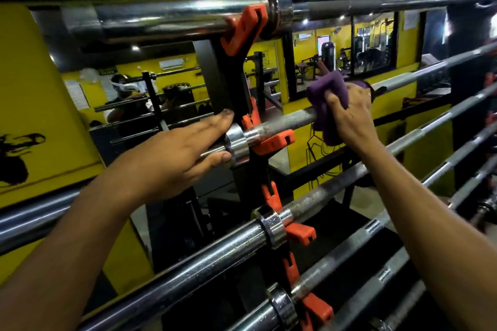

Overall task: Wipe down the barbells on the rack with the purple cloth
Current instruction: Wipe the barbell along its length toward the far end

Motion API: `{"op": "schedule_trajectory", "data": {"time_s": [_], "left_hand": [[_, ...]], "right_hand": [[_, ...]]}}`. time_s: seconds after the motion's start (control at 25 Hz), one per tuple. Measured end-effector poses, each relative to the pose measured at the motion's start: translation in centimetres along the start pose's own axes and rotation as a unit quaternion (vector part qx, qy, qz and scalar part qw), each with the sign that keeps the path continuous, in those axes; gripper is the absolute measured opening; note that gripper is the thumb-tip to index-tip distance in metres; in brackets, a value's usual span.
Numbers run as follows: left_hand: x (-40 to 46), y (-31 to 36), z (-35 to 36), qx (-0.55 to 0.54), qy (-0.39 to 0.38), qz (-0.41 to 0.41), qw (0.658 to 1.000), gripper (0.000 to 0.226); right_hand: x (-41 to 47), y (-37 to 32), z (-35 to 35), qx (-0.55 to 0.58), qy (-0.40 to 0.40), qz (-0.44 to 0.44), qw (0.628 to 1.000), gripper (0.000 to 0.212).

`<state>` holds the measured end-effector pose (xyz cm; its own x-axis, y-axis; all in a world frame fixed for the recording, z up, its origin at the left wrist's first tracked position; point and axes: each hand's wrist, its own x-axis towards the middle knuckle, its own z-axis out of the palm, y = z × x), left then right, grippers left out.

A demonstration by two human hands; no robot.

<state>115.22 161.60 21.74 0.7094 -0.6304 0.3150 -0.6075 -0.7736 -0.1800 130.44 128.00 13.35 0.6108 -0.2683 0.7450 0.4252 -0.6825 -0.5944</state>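
so there's a tall black steel rack upright point(215, 72) running down the middle of the view, with orange plastic hooks point(243, 28) holding a stack of long chrome barbells, one above another. behind it a big wall mirror point(166, 88) set in a bright yellow wall point(35, 94) reflects the gym and the bars

the top chrome barbell point(161, 20) sits up high across the frame. the second chrome barbell with the knurled grey shaft point(285, 121) rests in the next hook down, and that's the one getting handled. two more chrome bars point(204, 258) lie lower, closer to the camera

left hand point(183, 153) is laid flat on the sleeve end of that second bar, just left of its shiny collar point(238, 144), fingers straight and together, thumb under the sleeve, not really curled round anything

right hand point(352, 113) is clamped over the small folded purple cloth point(326, 97), fingers curled, squeezing it around the knurled shaft a bit right of the hook. the cloth drapes over the bar, part bunched above the fingers and part hanging below
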Motion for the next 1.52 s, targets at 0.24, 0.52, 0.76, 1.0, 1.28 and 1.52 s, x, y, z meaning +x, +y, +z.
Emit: {"op": "schedule_trajectory", "data": {"time_s": [0.24,0.52,0.76,1.0,1.28,1.52], "left_hand": [[-0.3,0.6,0.0,0.046,0.020,0.001,0.999,0.071],[-6.6,-1.9,-1.8,0.051,0.010,-0.001,0.999,0.068],[-9.4,-3.7,-2.1,0.031,-0.020,-0.047,0.998,0.066],[-9.4,-3.9,-2.0,0.032,-0.010,-0.057,0.998,0.070],[-9.2,-4.2,-1.8,0.026,-0.001,-0.053,0.998,0.067],[-9.3,-4.5,-1.6,-0.010,0.026,-0.033,0.999,0.066]], "right_hand": [[-3.7,-6.3,-1.6,0.036,-0.129,-0.257,0.957,0.044],[-0.7,-15.6,-2.4,-0.204,-0.348,-0.320,0.857,0.047],[-0.8,-17.6,-1.0,-0.190,-0.292,-0.222,0.911,0.024],[-1.1,-16.3,-4.8,-0.160,-0.363,-0.300,0.868,0.031],[-6.3,-21.1,-2.5,-0.001,-0.174,-0.296,0.939,0.028],[-3.4,-24.8,3.4,-0.165,-0.378,-0.179,0.893,0.039]]}}
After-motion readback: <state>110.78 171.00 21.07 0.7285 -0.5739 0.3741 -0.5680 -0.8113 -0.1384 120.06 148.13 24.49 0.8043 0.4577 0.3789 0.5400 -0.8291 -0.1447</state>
